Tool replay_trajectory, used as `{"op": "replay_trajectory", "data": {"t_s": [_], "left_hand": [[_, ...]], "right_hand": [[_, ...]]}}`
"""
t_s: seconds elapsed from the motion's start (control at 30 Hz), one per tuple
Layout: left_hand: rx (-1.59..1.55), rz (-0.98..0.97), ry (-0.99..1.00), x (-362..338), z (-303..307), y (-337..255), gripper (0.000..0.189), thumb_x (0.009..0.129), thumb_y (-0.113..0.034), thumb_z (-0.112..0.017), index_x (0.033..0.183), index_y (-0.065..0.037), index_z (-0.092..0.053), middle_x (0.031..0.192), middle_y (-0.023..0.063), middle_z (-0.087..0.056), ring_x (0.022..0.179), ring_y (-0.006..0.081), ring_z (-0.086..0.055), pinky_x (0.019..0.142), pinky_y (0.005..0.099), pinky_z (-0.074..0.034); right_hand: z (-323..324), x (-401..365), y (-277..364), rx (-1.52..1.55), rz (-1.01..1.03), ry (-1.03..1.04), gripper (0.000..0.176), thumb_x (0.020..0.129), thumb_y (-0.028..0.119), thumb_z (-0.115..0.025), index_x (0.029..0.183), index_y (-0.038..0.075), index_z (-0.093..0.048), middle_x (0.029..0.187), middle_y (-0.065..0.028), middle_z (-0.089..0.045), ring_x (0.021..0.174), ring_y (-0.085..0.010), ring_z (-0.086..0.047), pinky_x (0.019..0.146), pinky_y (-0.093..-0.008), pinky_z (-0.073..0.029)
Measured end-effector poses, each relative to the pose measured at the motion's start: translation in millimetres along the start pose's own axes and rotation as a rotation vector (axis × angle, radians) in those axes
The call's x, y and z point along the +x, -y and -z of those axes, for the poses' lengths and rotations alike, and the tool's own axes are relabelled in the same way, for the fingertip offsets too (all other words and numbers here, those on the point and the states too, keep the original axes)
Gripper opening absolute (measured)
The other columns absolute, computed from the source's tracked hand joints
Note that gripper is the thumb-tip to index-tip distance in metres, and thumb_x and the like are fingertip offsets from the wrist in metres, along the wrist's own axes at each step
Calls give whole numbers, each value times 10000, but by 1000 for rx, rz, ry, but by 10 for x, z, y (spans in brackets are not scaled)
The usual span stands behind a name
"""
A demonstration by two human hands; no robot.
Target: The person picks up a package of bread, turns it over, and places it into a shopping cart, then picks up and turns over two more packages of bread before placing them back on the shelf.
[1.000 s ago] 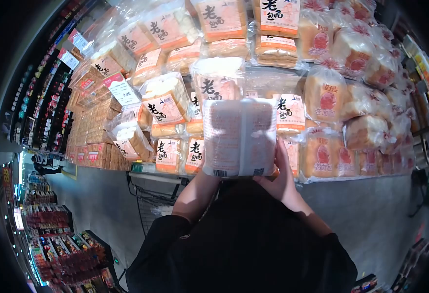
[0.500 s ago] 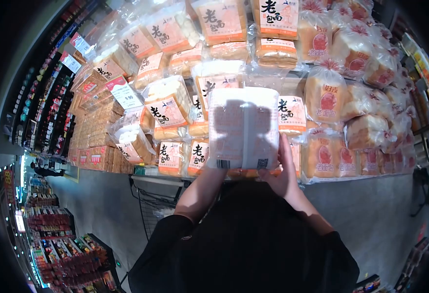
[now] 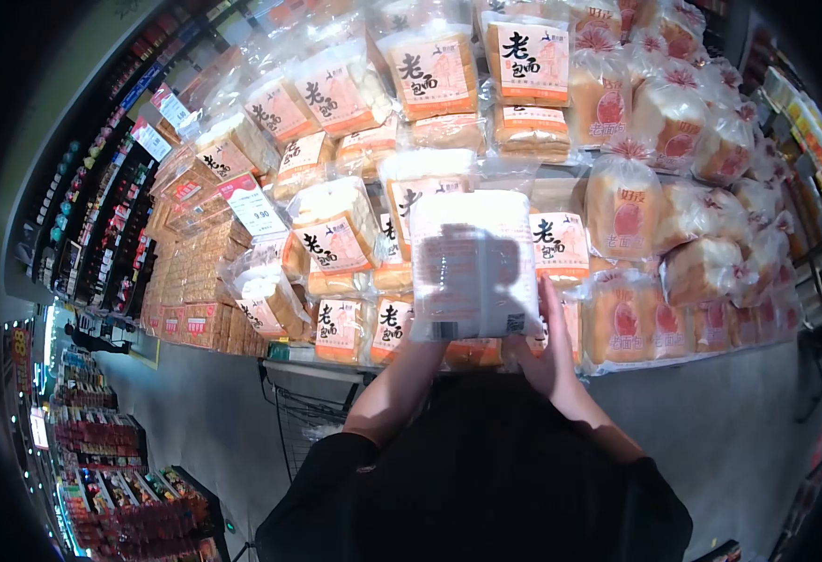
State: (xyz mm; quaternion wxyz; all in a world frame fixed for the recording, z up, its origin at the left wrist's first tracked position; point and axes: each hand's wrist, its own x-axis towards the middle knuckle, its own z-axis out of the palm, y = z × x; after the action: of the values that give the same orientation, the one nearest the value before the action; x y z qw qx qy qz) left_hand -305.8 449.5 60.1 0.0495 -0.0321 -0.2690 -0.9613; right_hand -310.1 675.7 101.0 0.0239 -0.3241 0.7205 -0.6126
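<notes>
A bread package is held up in front of me with its pale, printed back facing me; a barcode shows at its lower edge and a shadow falls across it. My right hand grips its lower right side, fingers up along the edge and thumb near the bottom. My left hand is under the lower left corner, its fingers hidden behind the package. Behind it stand more bagged loaves with orange and white labels, such as an upright one above and another just to the right.
Tied clear bags of bread fill the right of the display. Boxed brown goods and a price sign stand at the left. A wire cart is below the display edge. Stocked shelves line the lower left.
The view has shifted, so the display, the package and both hands appear lower in the picture. Both hands remain at the package.
</notes>
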Motion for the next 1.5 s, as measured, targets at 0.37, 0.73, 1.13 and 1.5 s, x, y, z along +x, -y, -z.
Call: {"op": "replay_trajectory", "data": {"t_s": [0.37,0.73,1.13,1.5], "left_hand": [[950,-235,1,39,-507,237,889,983,-539,-472,1567,-49,-16,1607,151,-158,1357,242,-391,1105,376,-358],[1498,-262,160,53,-1087,296,967,892,-378,-674,1531,53,-89,1583,339,-9,1496,424,-8,1192,483,-121],[1631,-497,76,572,-635,368,862,810,-131,-746,1500,3,-247,1566,345,-115,1478,431,-165,1165,480,-237],[1811,-446,-9,664,-410,470,871,842,-136,-706,1545,-34,-202,1575,348,-31,1485,470,-31,1181,511,-168]], "right_hand": [[341,168,145,132,-30,-55,1071,749,167,-797,1549,-6,-106,1564,-222,-261,1442,-312,-305,1162,-414,-280],[648,549,-587,376,-263,-53,957,786,215,-834,1499,13,-227,1379,-157,-488,1273,-232,-501,1066,-386,-419],[659,1453,-1655,568,-123,5,880,845,179,-781,1516,-12,-245,1461,-129,-443,1344,-205,-419,1125,-345,-332],[452,1394,-1563,320,-29,-128,862,896,195,-711,1528,-19,-164,1521,-176,-335,1405,-254,-332,1166,-378,-261]]}}
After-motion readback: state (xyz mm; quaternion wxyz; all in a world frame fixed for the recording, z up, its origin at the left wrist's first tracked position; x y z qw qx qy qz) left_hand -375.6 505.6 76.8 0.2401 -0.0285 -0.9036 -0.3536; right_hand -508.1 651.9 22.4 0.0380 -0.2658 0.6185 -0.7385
